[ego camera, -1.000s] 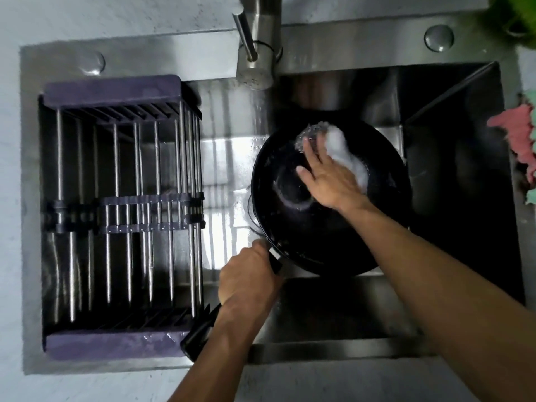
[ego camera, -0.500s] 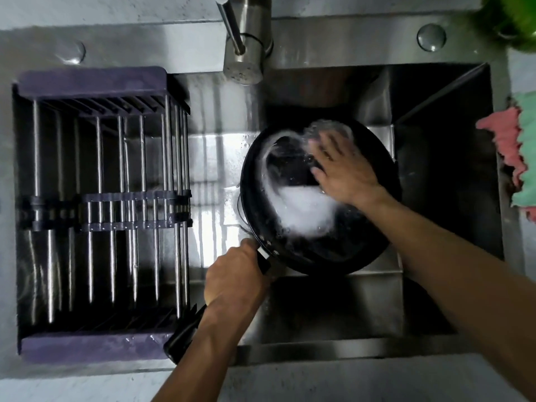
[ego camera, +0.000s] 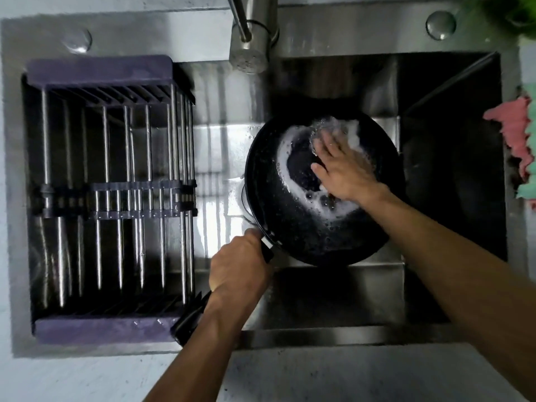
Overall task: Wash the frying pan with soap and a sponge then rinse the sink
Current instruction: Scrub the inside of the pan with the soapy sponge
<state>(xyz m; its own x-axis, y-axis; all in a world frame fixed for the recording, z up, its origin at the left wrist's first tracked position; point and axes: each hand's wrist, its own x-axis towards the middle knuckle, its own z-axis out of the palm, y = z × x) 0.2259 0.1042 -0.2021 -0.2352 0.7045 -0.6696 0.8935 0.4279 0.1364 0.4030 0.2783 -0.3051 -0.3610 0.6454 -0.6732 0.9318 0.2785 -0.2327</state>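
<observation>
While the left hand (ego camera: 239, 268) wraps its fingers and thumb tight round the black handle (ego camera: 191, 320), the frying pan (ego camera: 293, 224) sits tipped inside the steel sink (ego camera: 333, 300), its bowl turned up toward the person; that clamp probably keeps the pan from spinning or sliding under the scrubbing. The right hand (ego camera: 342, 172) lies inside the pan with fingers spread almost flat, pressing down on a scrubber (ego camera: 326, 126) of which only a blurred, glinting edge shows past the fingertips. Whether it is a soft sponge or a wire scourer cannot be told. A flat palm likely spreads pressure over the curved wall.

White foam (ego camera: 282, 161) rings the pan's bottom in 1 broken arc, bubbly and thick near the wrist. The pan looks matt black and round, with a thin raised rim. Above it the brushed-metal faucet (ego camera: 249, 58) points its perforated head down, with no stream visible. At the sink's left hangs a drying rack (ego camera: 116, 184) of shiny steel rods between 2 purple plastic ends. A frilly pink and green cloth (ego camera: 519, 134) lies on the counter at right. Scrubbing seems under way; rinsing is not yet done.
</observation>
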